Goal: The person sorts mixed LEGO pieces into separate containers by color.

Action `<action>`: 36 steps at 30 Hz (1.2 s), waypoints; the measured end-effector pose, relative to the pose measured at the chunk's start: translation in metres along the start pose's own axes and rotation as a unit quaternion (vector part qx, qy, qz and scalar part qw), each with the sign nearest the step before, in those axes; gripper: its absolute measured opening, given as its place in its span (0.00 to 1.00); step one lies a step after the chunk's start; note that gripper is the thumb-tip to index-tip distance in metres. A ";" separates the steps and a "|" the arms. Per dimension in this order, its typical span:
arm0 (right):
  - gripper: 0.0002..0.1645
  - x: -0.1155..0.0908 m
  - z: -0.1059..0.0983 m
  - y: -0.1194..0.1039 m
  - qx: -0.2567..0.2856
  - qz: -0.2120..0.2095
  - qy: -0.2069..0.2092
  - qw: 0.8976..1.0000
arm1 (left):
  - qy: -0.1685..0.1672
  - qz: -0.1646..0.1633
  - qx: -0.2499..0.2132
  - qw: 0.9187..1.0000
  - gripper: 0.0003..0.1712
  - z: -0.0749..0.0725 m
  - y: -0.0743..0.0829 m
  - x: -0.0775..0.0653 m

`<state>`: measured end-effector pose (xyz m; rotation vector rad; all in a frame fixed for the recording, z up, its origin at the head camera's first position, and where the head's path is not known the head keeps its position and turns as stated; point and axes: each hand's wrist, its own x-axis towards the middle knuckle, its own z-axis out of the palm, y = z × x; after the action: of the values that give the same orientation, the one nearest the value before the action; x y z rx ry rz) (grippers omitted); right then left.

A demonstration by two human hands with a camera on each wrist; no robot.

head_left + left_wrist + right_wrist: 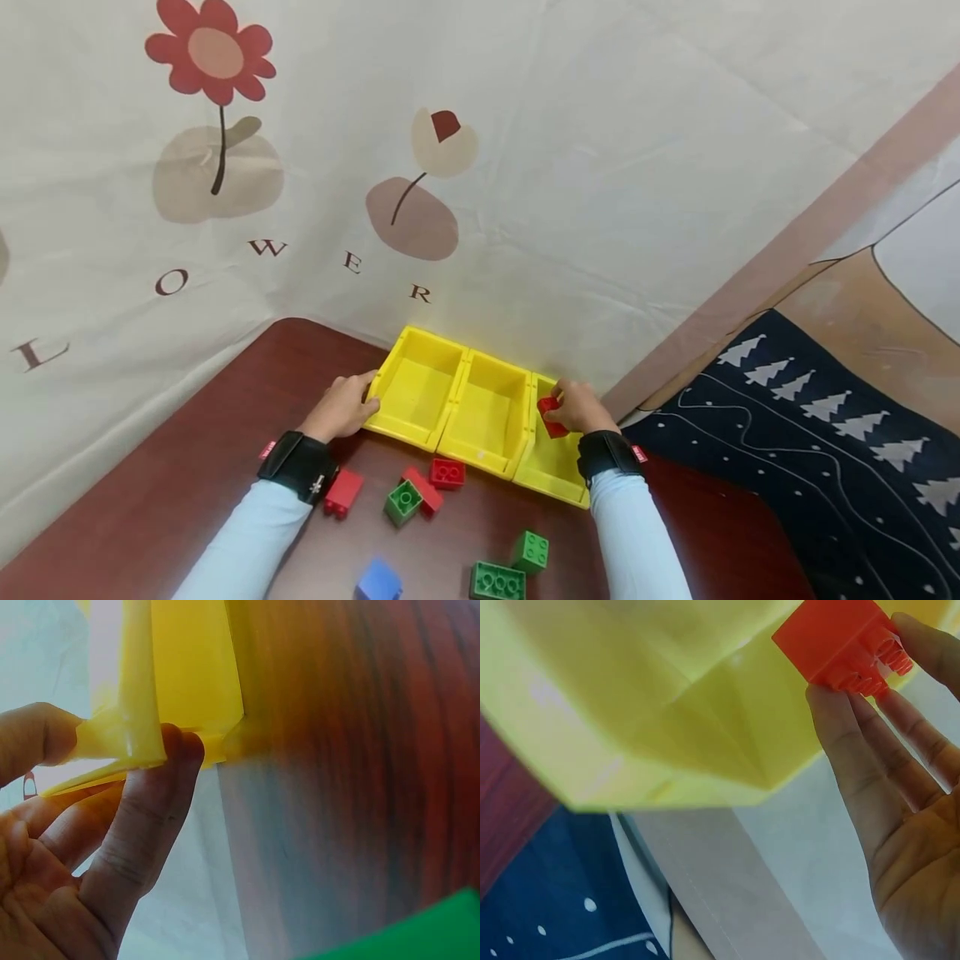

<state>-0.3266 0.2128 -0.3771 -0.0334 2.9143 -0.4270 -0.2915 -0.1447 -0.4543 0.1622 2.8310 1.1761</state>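
Note:
My left hand (341, 407) grips the left end of a yellow three-compartment bin (489, 402). In the left wrist view its thumb is on one side of the yellow rim (141, 712) and the fingers are on the other. Over the right compartment, my right hand (583, 408) holds a red toy brick (552, 417) between thumb and fingertips. The right wrist view shows that brick (840, 637) tilted, its studs turned toward the fingers, above the yellow wall. The left and middle compartments hold nothing.
Before the bin on the brown table (247, 442) lie a red brick (343, 492), a green brick (403, 503) against another red one (424, 492), and a third red brick (447, 473). Nearer are a blue brick (378, 581) and two green bricks (498, 581). A printed cloth (600, 208) hangs behind.

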 end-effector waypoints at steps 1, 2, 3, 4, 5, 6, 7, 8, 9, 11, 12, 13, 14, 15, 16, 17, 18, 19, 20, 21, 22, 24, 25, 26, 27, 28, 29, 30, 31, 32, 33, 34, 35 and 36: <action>0.20 0.002 0.001 0.001 -0.002 0.003 -0.002 1.000 | 0.000 0.002 0.000 1.000 0.33 0.000 0.001 0.000; 0.20 0.004 0.002 0.002 -0.001 0.009 -0.003 1.000 | 0.000 0.003 0.000 1.000 0.33 0.000 0.003 0.001; 0.20 0.006 0.002 0.003 0.002 0.015 -0.004 1.000 | 0.000 0.004 0.001 1.000 0.33 -0.001 0.004 0.001; 0.20 0.007 0.003 0.004 0.001 0.018 -0.006 1.000 | 0.000 0.004 0.002 1.000 0.33 -0.001 0.005 0.001; 0.20 0.008 0.004 0.004 -0.001 0.019 -0.006 1.000 | -0.001 0.005 0.003 1.000 0.33 -0.001 0.006 0.002; 0.19 0.009 0.005 0.005 -0.002 0.020 -0.007 1.000 | -0.002 0.004 0.003 1.000 0.33 -0.001 0.007 0.002; 0.19 0.009 0.006 0.005 -0.001 0.021 -0.008 1.000 | -0.003 0.002 0.003 1.000 0.33 -0.001 0.008 0.002; 0.18 0.010 0.007 0.006 -0.001 0.024 -0.010 1.000 | -0.005 -0.001 0.001 1.000 0.34 -0.001 0.009 0.002; 0.18 0.010 0.009 0.006 -0.002 0.027 -0.010 1.000 | -0.006 -0.002 0.001 1.000 0.34 -0.001 0.009 0.002; 0.17 0.011 0.012 0.007 -0.007 0.027 -0.010 1.000 | -0.009 -0.003 -0.001 1.000 0.34 -0.001 0.011 0.002; 0.17 0.011 0.014 0.008 -0.007 0.029 -0.009 1.000 | -0.009 -0.006 -0.003 1.000 0.34 -0.001 0.011 0.002; 0.17 0.012 0.015 0.008 -0.005 0.034 -0.008 0.999 | -0.010 -0.007 -0.004 1.000 0.34 0.000 0.012 0.002; 0.17 0.013 0.017 0.009 -0.005 0.037 -0.008 0.999 | -0.010 -0.008 -0.005 1.000 0.34 0.000 0.012 0.002; 0.18 0.014 0.019 0.010 -0.005 0.038 -0.007 0.999 | -0.010 -0.008 -0.005 1.000 0.34 0.000 0.012 0.001; 0.18 0.015 0.020 0.010 -0.005 0.038 -0.006 0.999 | -0.010 -0.009 -0.006 1.000 0.34 0.001 0.011 0.001; 0.19 0.015 0.021 0.010 -0.005 0.041 -0.007 0.999 | -0.010 -0.009 -0.006 1.000 0.34 0.001 0.011 0.001; 0.19 0.016 0.022 0.011 -0.007 0.041 -0.006 0.999 | -0.010 -0.012 -0.008 1.000 0.34 0.001 0.011 0.001; 0.19 0.017 0.023 0.011 -0.009 0.041 -0.007 0.999 | -0.008 -0.011 -0.006 1.000 0.34 0.001 0.011 0.001; 0.19 0.018 0.024 0.011 -0.016 0.037 -0.007 0.999 | -0.007 -0.010 -0.004 1.000 0.34 0.001 0.010 0.001; 0.19 0.019 0.025 0.012 -0.021 0.033 -0.006 0.999 | -0.006 -0.010 -0.003 1.000 0.34 0.001 0.010 0.001; 0.20 0.020 0.026 0.012 -0.026 0.029 -0.005 0.999 | -0.005 -0.009 -0.001 1.000 0.34 0.001 0.010 0.001; 0.20 0.021 0.027 0.012 -0.031 0.025 -0.004 0.999 | -0.003 -0.009 0.000 1.000 0.33 0.001 0.009 0.000; 0.20 0.021 0.029 0.011 -0.032 0.025 -0.004 0.999 | -0.003 -0.008 0.000 1.000 0.33 0.001 0.009 0.001; 0.20 0.021 0.030 0.011 -0.031 0.026 -0.002 0.999 | -0.003 -0.008 0.001 1.000 0.33 0.001 0.008 0.001; 0.21 0.021 0.031 0.010 -0.029 0.029 -0.001 0.999 | -0.003 -0.009 0.000 1.000 0.33 0.001 0.008 0.001; 0.21 0.021 0.032 0.010 -0.028 0.031 0.000 0.999 | -0.004 -0.009 -0.001 1.000 0.33 0.001 0.007 0.001; 0.21 0.022 0.033 0.010 -0.025 0.034 0.001 0.999 | -0.005 -0.010 -0.002 1.000 0.34 0.001 0.007 0.001; 0.21 0.022 0.034 0.009 -0.022 0.036 0.003 0.999 | -0.005 -0.012 -0.002 1.000 0.34 0.000 0.006 0.001; 0.22 0.022 0.036 0.009 -0.021 0.035 0.005 0.999 | -0.005 -0.013 -0.002 1.000 0.34 0.000 0.006 0.001; 0.22 0.022 0.037 0.008 -0.019 0.035 0.007 0.999 | -0.005 -0.014 -0.002 1.000 0.34 0.000 0.006 0.001; 0.22 0.022 0.038 0.008 -0.017 0.033 0.009 0.999 | -0.005 -0.015 -0.003 1.000 0.34 0.000 0.005 0.001; 0.23 0.022 0.040 0.008 -0.017 0.032 0.011 0.999 | -0.005 -0.016 -0.003 1.000 0.34 0.000 0.004 0.001; 0.23 0.022 0.041 0.008 -0.014 0.031 0.014 0.999 | -0.004 -0.016 -0.002 1.000 0.34 0.000 0.004 0.001; 0.23 0.021 0.042 0.007 -0.014 0.030 0.015 0.999 | -0.003 -0.016 -0.002 1.000 0.34 0.000 0.003 0.000</action>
<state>-0.3392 0.2069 -0.4231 0.0572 2.9423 -0.3814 -0.2917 -0.1424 -0.4522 0.1192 2.8143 1.1726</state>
